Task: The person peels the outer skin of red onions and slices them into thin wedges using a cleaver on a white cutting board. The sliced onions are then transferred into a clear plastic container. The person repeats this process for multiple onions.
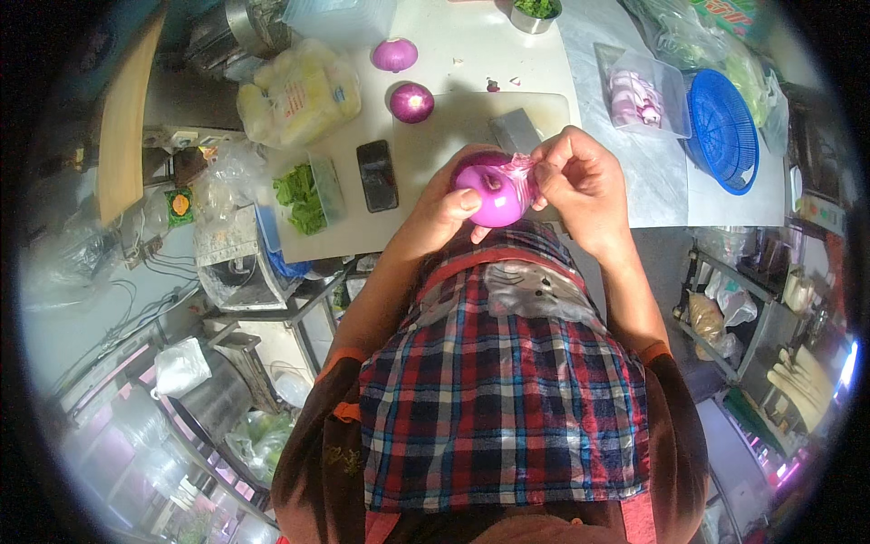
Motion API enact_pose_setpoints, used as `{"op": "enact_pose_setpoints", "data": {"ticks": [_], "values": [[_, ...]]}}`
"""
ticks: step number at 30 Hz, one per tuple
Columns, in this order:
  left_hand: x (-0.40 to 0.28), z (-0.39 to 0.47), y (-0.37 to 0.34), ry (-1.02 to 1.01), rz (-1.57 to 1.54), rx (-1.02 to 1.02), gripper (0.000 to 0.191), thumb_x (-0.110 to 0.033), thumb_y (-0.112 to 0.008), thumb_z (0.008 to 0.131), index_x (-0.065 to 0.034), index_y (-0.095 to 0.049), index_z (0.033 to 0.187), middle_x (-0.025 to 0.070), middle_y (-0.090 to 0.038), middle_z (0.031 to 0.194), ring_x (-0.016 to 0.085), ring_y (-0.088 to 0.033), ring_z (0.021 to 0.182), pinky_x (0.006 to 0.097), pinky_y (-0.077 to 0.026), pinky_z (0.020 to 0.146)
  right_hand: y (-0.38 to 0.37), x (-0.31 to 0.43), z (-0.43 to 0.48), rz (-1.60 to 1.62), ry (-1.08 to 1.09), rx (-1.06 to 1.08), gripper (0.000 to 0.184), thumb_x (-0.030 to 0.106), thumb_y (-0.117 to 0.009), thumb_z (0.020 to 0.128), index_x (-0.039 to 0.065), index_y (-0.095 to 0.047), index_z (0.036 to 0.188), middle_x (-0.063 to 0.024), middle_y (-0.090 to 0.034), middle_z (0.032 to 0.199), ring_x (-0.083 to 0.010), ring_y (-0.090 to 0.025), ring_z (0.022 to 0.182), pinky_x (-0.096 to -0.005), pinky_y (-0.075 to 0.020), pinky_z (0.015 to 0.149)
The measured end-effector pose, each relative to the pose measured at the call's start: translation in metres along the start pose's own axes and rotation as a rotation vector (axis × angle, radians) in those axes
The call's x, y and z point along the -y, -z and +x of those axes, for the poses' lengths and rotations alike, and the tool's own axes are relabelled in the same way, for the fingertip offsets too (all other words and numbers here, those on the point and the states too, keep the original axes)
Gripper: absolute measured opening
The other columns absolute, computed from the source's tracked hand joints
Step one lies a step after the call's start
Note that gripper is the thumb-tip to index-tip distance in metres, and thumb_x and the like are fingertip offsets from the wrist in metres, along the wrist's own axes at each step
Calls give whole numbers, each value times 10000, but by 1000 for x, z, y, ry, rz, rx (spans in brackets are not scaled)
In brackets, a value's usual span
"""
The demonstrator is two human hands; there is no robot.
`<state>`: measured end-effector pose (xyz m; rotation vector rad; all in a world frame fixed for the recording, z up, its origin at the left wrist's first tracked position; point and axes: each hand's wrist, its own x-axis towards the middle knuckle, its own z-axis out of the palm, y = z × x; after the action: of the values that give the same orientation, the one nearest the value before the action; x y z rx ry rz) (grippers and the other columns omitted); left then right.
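A partly peeled red onion (501, 204) is held in my left hand (442, 204), with the thumb across its side. My right hand (586, 187) pinches a loose flap of the onion's skin (522, 170) at its right side. Under and beyond the hands lies a white cutting board (442, 139), bearing a knife with a broad grey blade (515, 130), its handle not visible. A whole red onion (412, 103) sits at the board's upper left corner, and an onion half (395, 54) is farther back. Small skin scraps (493, 86) lie behind the board.
A phone (377, 177) and a plastic container of green leaves (319, 194) are at the left, below a bagged yellowish item (299, 92). At the right stand a clear container of sliced onion (635, 98) and a blue plastic basket (724, 132). A metal cup of chopped greens (535, 20) stands behind.
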<state>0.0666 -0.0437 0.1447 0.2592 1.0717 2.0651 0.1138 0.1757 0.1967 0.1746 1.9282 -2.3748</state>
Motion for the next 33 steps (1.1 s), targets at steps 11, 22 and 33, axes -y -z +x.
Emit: {"op": "enact_pose_setpoints", "data": {"ticks": [11, 22, 33], "values": [[8, -12, 16, -19, -4, -97, 816, -452, -816, 788, -28, -552, 1433, 105, -659, 1214, 168, -701, 959, 270, -596, 694, 21, -22, 12, -324, 103, -139, 148, -90, -605, 990, 37, -555, 934, -29, -668, 912, -86, -641, 788, -242, -535, 720], [-5, -6, 21, 43, 50, -35, 856, -301, -822, 889, -17, -396, 1576, 138, -602, 1343, 208, -662, 1129, 356, -626, 779, -3, -11, 2, -77, 140, 112, 248, 187, -707, 1076, 21, -678, 1258, -27, -715, 1049, -93, -637, 794, -268, -563, 732], [29, 7, 13, -135, -205, -111, 742, -441, -723, 1025, -64, -394, 1571, 138, -634, 1298, 251, -683, 982, 381, -575, 753, -6, -19, -4, 19, -114, 31, 130, 141, -643, 1108, 17, -682, 1116, -16, -697, 871, -72, -612, 670, -242, -521, 607]]}}
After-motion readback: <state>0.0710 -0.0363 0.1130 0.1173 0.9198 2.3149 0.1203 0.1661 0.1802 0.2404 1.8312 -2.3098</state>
